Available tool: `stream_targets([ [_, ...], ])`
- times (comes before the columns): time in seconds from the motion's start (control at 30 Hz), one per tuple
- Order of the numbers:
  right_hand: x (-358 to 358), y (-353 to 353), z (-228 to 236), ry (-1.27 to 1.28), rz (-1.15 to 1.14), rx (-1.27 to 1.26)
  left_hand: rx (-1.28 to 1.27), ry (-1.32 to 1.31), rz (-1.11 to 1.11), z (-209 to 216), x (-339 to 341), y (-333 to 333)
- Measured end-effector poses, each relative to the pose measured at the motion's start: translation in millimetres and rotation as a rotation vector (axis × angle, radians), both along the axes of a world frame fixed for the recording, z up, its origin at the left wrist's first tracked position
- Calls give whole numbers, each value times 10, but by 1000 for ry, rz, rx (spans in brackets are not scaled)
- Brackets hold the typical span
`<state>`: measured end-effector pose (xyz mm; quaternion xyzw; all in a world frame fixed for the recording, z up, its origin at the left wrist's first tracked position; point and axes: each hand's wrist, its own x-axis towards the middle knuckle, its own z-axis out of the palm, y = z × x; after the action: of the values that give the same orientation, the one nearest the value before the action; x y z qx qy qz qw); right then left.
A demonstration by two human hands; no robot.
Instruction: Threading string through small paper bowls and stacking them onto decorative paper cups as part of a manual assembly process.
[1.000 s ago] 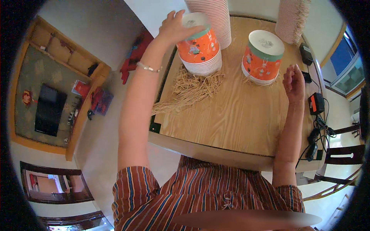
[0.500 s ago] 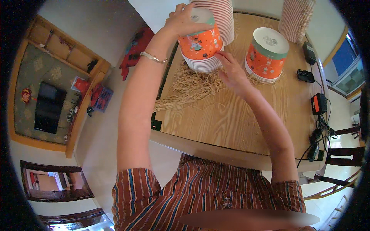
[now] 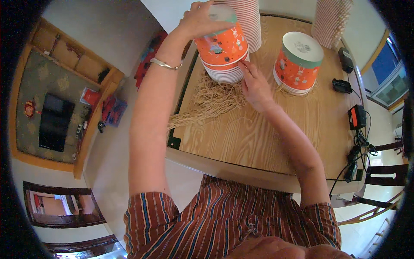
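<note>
An upside-down stack of orange and green paper buckets (image 3: pixel 221 48) stands at the back left of the table. My left hand (image 3: pixel 202 21) is wrapped over its top, fingers and thumb gripping the uppermost bucket, which tilts slightly. At that bucket's lower rim, on the right side, the fingertips of my right hand (image 3: pixel 258 87) are pinched against the edge. White rims of the nested buckets show below. Tangled tan paper cord (image 3: pixel 215 98) lies under and in front of this stack. A shorter matching stack of buckets (image 3: pixel 297 64) stands to the right.
Two tall stacks of nested rims rise at the back: a red-and-white one (image 3: pixel 248 26) behind my left hand and a paler one (image 3: pixel 331 21) farther right. Black adapters (image 3: pixel 357 116) and tangled cables line the table's right edge. A wooden chair (image 3: pixel 386 176) stands beyond.
The uppermost bucket has shifted up and left, leaving more rims showing beneath it. My left hand moved with it, and my right fingertips closed in on its rim.
</note>
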<state>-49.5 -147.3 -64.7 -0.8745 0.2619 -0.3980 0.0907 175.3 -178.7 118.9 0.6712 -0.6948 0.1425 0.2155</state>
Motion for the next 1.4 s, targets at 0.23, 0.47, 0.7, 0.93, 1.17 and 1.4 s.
stream_targets([
  [0.23, -68, -7, 85, 1, -1, -8, 80, 239, -7, 993, -461, 727],
  [0.47, -379, -21, 447, -414, 248, 425, -189, 915, -267, 872, -454, 1624],
  [0.7, -839, 114, 1153, -517, 677, 681, -194, 1754, -570, -513, -605, 2147],
  [0.93, -1248, 260, 1420, 169, 460, 337, 191, 2395, -894, -1623, -1444, 2273],
  [1.17, -1467, 206, 1324, 209, 188, 402, 239, 2202, -320, -2172, -1649, 2227],
  [1.4, -1643, 92, 1244, 395, 1, 425, 74, 1089, 127, -1956, -988, 2716],
])
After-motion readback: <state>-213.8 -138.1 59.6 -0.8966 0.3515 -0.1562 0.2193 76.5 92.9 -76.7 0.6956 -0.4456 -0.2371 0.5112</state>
